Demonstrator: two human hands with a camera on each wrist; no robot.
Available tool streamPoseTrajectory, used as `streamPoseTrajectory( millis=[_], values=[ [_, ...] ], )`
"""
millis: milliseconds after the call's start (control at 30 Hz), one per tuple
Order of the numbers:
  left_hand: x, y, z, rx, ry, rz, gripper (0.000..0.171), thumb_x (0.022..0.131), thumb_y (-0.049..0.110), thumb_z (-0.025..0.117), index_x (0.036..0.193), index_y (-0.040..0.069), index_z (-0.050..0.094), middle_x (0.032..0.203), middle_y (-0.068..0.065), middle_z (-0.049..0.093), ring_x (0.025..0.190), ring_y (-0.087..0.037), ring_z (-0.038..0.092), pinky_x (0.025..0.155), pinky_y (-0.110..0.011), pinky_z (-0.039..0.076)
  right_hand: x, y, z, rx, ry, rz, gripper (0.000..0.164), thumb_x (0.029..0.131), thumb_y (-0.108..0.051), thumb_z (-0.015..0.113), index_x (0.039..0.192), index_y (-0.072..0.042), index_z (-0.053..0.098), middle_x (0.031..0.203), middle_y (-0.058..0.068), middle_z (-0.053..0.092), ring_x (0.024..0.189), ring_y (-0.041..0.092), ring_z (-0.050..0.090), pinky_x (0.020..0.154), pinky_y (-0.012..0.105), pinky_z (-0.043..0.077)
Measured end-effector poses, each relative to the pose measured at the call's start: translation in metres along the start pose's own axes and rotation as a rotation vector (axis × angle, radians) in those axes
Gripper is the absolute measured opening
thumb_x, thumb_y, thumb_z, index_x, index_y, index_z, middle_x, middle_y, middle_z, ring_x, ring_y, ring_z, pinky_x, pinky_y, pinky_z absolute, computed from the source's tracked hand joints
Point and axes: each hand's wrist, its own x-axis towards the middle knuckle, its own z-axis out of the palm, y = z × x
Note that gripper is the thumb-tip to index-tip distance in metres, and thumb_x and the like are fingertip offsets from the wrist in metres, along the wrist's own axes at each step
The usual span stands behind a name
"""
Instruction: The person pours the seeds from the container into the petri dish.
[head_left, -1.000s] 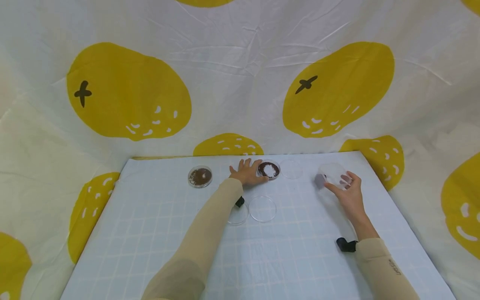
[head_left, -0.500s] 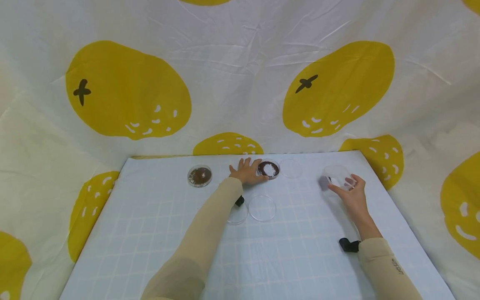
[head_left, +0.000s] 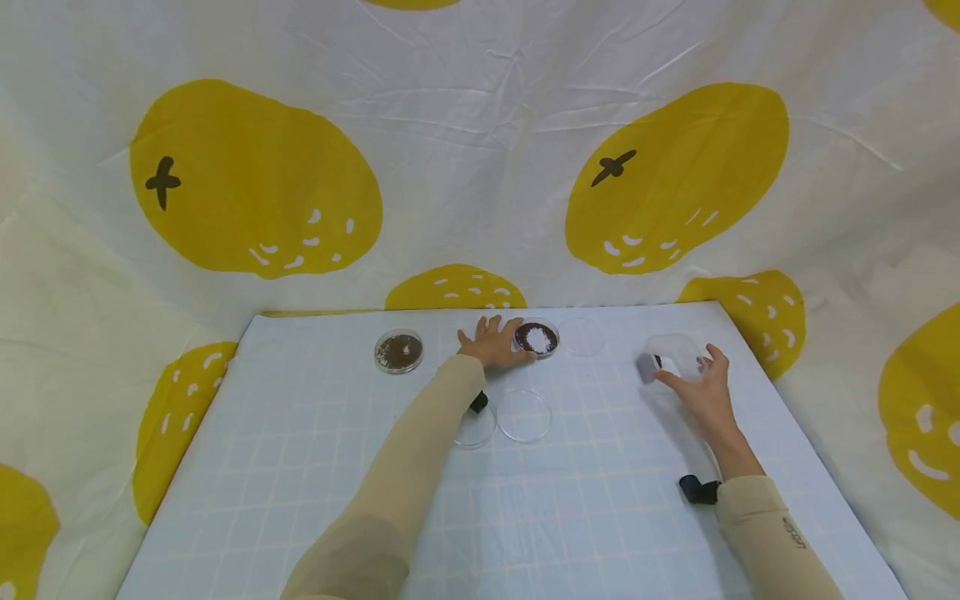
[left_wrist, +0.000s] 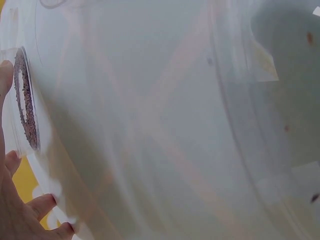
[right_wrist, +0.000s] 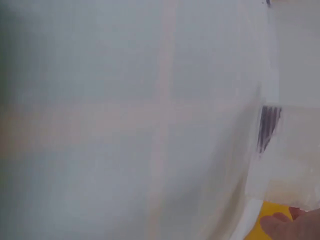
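Note:
My left hand [head_left: 491, 343] lies at the back of the table with thumb and forefinger on either side of a petri dish [head_left: 537, 338]. Dark brown granules fill this dish, with a white patch in the middle. In the left wrist view the same petri dish [left_wrist: 27, 110] shows edge-on between the fingers [left_wrist: 42, 205] and thumb. Over on the right, my right hand [head_left: 708, 404] grips a clear plastic tub [head_left: 677, 350] bearing a black-and-white label. The right wrist view catches part of the tub [right_wrist: 287, 167] above a few fingers [right_wrist: 282, 225].
Another petri dish [head_left: 399, 352] of brown granules with pale specks stands at the back left. Clear round lids lie on the cloth: one [head_left: 583, 337] right of the gripped dish, one [head_left: 525, 416] in front, and one [head_left: 474, 428] partly behind the left sleeve.
My right hand has shifted slightly right with the tub and changed the tub's tilt. The left hand has stayed at the petri dish.

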Motion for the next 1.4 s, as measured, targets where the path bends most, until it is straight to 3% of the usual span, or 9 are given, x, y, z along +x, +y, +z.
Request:
streamPoseTrajectory(
  millis=[300,533,900,1400],
  values=[
    [0.006,-0.002,0.003,-0.005,-0.011,-0.017,0.085,0.09,0.073,0.05,0.16,0.038,0.016,0.167,-0.009,0.008,0.151,-0.035,0.0,0.109,-0.074,0.003,0.004,-0.015,-0.006,-0.113,0.14,-0.168,0.105,0.087,-0.037,0.079,0.159,-0.009,0.009,0.159,0.022,0.016,0.144,0.041,0.02,0.116,0.058,0.019],
    [0.008,-0.003,0.004,-0.008,-0.011,-0.019,0.086,0.089,0.074,0.051,0.16,0.038,0.017,0.167,-0.009,0.008,0.151,-0.035,0.0,0.108,-0.074,0.003,0.007,-0.036,0.0,-0.176,0.159,-0.315,0.097,0.087,-0.033,0.079,0.159,-0.008,0.018,0.16,0.02,0.024,0.145,0.04,0.023,0.115,0.059,0.019],
    [0.009,-0.004,0.005,-0.015,-0.014,-0.021,0.087,0.089,0.074,0.051,0.16,0.038,0.017,0.167,-0.009,0.008,0.151,-0.035,-0.001,0.108,-0.074,0.002,0.013,-0.069,0.037,-0.164,-0.019,-0.401,0.097,0.087,-0.027,0.081,0.159,-0.006,0.019,0.159,0.021,0.026,0.143,0.041,0.027,0.113,0.058,0.025],
    [0.006,0.0,0.001,-0.027,-0.018,-0.024,0.086,0.089,0.072,0.053,0.16,0.037,0.019,0.167,-0.009,0.01,0.151,-0.036,0.0,0.109,-0.074,0.002,0.047,-0.061,0.089,-0.215,-0.243,-0.275,0.11,0.083,-0.037,0.083,0.159,-0.002,0.011,0.157,0.029,0.021,0.142,0.045,0.025,0.111,0.062,0.026]
  ],
)
